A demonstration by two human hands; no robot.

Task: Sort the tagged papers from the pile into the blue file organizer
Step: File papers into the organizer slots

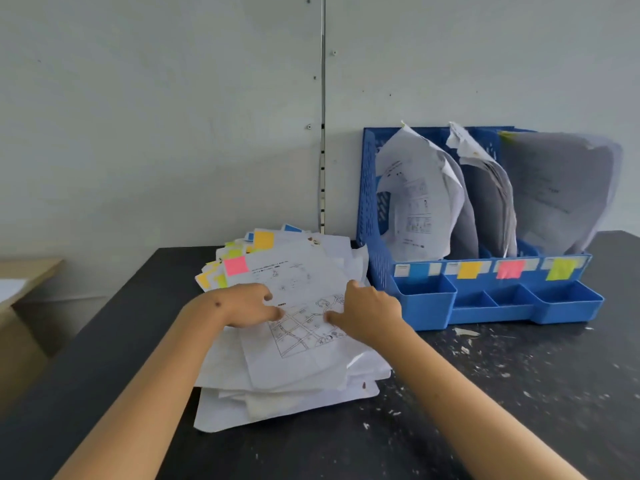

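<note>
Head view: both hands on paper pile (294, 344), black table (519, 393). Left hand (247, 306) pressing top sheet (298, 306), pink tag (236, 265); right hand (367, 311) apparently pinching its edge. Print illegible. Blue file organizer (426, 306) just right; blue, orange, pink, yellow labels.

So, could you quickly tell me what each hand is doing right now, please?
Left hand: fingers loosely curled, resting on the top sheet, gripping nothing.
Right hand: fingers curled at that sheet's right edge; grip cannot be told.
</note>
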